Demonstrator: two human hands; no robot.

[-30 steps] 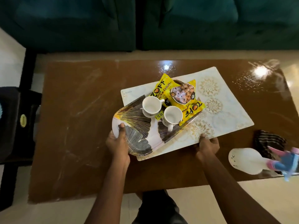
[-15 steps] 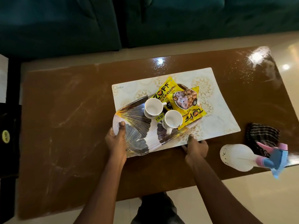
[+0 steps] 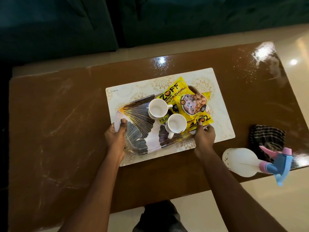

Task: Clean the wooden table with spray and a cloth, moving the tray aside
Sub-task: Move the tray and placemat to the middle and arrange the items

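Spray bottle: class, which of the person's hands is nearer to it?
Right. The right hand grips the near right edge of the tray, just left of the spray bottle; the left hand holds the tray's left end, farther off across the tray.

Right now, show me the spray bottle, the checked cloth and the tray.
spray bottle [image 3: 240, 162]: head view, on its white body.
checked cloth [image 3: 265, 136]: head view, on the middle of the fabric.
tray [image 3: 138, 118]: head view, on its bare leaf-patterned base.
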